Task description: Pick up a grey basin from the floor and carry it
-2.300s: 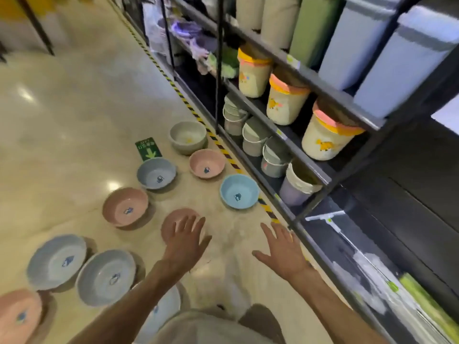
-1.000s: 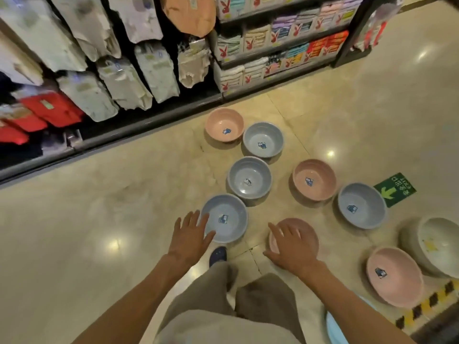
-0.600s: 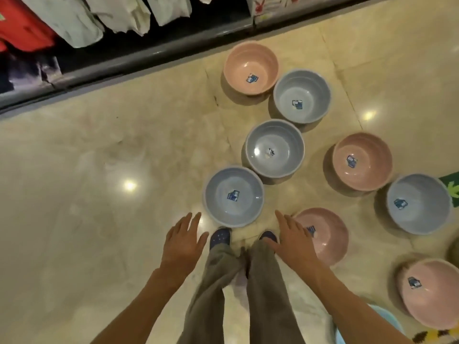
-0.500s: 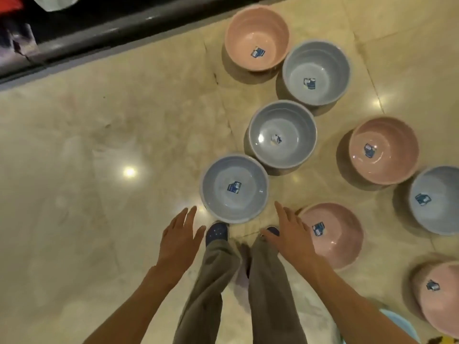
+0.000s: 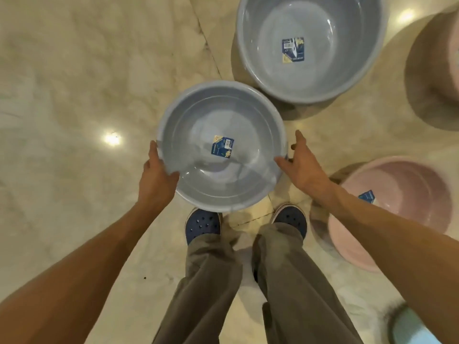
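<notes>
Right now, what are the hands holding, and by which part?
The round grey-blue plastic basin, by its rim: left hand grips the left edge, right hand the right edge.

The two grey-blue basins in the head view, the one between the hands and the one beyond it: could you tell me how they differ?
The near basin has the left hand and right hand on its rim; the far basin is untouched. The near basin shows whole, while the far basin is cut off by the frame's top edge. The near basin's label lies tilted, the far basin's nearly upright. Both are round, grey-blue, empty and labelled inside.
</notes>
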A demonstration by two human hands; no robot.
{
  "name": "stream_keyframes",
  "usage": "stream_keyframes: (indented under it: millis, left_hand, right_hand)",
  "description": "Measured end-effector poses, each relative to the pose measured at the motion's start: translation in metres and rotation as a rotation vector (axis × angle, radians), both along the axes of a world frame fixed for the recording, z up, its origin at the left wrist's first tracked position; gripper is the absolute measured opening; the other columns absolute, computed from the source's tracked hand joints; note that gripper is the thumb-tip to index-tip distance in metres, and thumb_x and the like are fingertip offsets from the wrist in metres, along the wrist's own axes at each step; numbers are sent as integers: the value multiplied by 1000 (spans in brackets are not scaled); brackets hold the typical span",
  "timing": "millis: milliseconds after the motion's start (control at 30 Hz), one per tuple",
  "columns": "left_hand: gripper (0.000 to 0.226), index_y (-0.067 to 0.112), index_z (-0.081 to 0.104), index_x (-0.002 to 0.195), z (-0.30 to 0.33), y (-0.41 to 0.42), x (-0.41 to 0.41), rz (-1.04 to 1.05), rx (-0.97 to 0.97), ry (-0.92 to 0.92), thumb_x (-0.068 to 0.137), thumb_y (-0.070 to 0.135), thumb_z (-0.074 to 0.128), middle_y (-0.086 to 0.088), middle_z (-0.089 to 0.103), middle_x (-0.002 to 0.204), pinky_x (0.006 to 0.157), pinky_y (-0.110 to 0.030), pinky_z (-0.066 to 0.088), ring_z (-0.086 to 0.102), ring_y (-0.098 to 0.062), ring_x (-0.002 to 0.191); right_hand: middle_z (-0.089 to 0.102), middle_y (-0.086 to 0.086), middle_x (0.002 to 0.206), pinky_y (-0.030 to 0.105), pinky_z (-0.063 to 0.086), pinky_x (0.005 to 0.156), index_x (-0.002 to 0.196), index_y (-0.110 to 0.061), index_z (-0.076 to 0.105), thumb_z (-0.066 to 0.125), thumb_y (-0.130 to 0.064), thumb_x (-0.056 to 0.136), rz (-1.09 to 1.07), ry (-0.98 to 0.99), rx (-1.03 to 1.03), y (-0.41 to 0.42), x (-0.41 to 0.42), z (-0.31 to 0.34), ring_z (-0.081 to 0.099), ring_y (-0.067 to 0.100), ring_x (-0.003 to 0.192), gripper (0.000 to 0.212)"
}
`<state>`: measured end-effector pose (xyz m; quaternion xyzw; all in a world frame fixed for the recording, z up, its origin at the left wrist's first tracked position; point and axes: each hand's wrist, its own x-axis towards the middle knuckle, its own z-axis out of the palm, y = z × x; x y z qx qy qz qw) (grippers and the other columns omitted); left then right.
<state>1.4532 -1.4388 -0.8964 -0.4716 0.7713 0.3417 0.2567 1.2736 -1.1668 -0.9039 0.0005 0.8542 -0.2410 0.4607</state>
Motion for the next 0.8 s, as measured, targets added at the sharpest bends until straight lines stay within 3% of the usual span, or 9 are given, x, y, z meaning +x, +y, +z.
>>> stream_keyframes:
  millis: [67,167,233,333,467,533,600,700,800]
  left_hand:
    - [95,29,4,162,-13,0,-6,95,31,43,93,10,66,-17,45,147,97,-50,50,54,-38,124]
    - [90,35,14,158,-4,2,-9,146,2,93,87,5,61,-13,50,139,91,-51,56,58,-33,112]
    - [89,40,17,157,17,5,-11,104,-1,108,86,7,60,-10,54,136,89,-53,58,61,-33,109]
    - [85,32,13,162,66,14,-17,-21,26,114,93,13,59,-14,48,147,99,-54,52,54,-37,125]
    - [81,29,14,162,129,31,-29,-210,40,197,93,51,48,-8,42,157,105,-58,48,51,-35,135]
    - [79,28,16,162,151,45,-40,-264,52,224,94,52,47,-8,41,158,106,-55,47,52,-35,135]
    - [76,26,17,162,172,65,-55,-327,67,240,95,48,46,-9,41,158,108,-55,45,49,-36,137]
    - [74,27,17,162,194,98,-75,-449,101,277,96,46,45,-8,41,158,108,-55,45,49,-36,138]
    - [69,32,18,161,208,140,-94,-570,152,323,99,46,44,-2,42,157,109,-52,44,48,-28,138]
  right_hand:
    - [59,11,134,50,55,98,163,-19,17,64,-20,102,-33,-22,-52,3,-2,-13,65,34,115,77]
    - [62,-2,105,56,60,87,156,-22,32,62,-12,99,-84,-2,-108,12,3,-10,67,32,104,65]
    - [61,-4,105,56,61,85,156,-23,34,61,-11,99,-124,14,-129,19,8,10,67,31,103,64]
    - [61,-3,112,52,62,85,156,-26,33,59,-10,101,-204,26,-149,39,15,55,66,28,104,63]
    - [64,-10,124,49,61,89,150,-38,37,63,-26,102,-328,50,-192,77,36,115,66,23,111,56]
    - [62,-20,121,47,60,91,140,-47,38,62,-29,103,-408,73,-207,96,49,145,65,21,113,48]
    - [61,-19,120,49,59,93,144,-51,34,60,-28,103,-512,82,-183,116,59,169,64,21,112,54]
    - [65,-5,126,56,57,93,153,-45,31,58,-21,103,-598,139,-117,153,78,194,66,28,109,62]
    - [65,-8,121,53,61,87,158,-36,29,56,-20,105,-714,168,-96,198,101,213,68,25,106,62]
